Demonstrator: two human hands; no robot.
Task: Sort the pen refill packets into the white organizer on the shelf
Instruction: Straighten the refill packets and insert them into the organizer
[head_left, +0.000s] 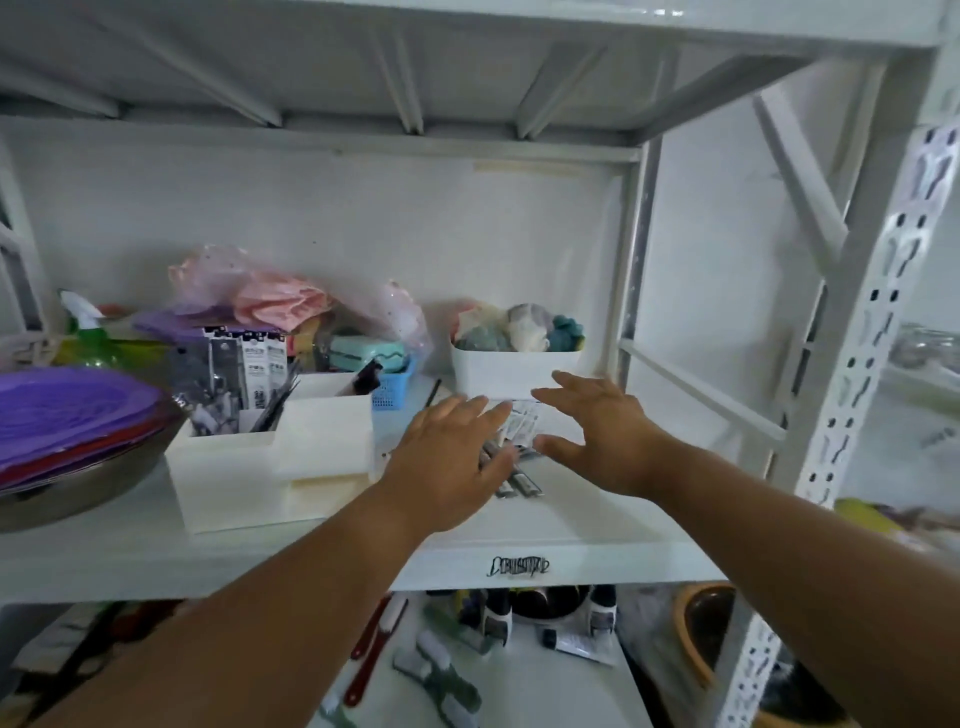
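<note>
Reaching over loose packets (514, 452) lying on the shelf (597, 519), right of the organizer (270, 467): left hand (447, 462) flat, fingers straight, covering them; right hand (597, 436) spread wide just beside, holding nothing. More packets (254, 371) upright in organizer's far-left compartment.

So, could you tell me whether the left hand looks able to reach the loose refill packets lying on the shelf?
Probably yes: the left hand, fingers straight, already hovers over the flat loose refill packets, with nothing between them.
</note>
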